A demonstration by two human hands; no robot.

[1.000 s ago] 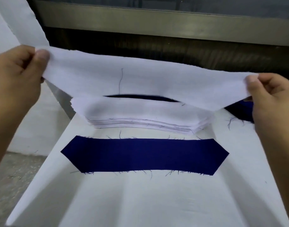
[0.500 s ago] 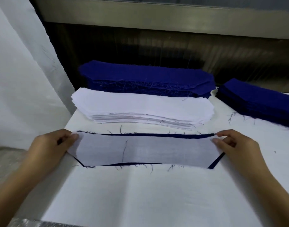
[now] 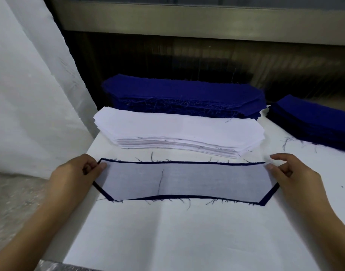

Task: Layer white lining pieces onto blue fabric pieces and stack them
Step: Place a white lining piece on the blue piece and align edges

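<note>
Near the middle of the cloth-covered table (image 3: 187, 235), a white lining piece (image 3: 197, 180) is laid flat on a blue fabric piece (image 3: 268, 195), with only a narrow blue border left showing around it. The lining's left end is pinched by the left hand (image 3: 74, 173), thumb on top and fingers curled. The right end is touched by the thumb of the right hand (image 3: 298, 178), its index finger raised clear. Whether that end is actually gripped cannot be told.

A stack of white linings (image 3: 177, 130) is seen just behind the pair. A stack of blue pieces (image 3: 183, 94) lies at the table's far edge and another blue stack (image 3: 314, 122) towards its far right corner.

The lining is judged to be very light, thin and limp, since the blue shows faintly through it. It would be expected to sag if held at one point and to slide on the cloth beneath. Both layers are best taken together at the two short ends and kept taut. The frayed edges should be spared any dragging.
</note>
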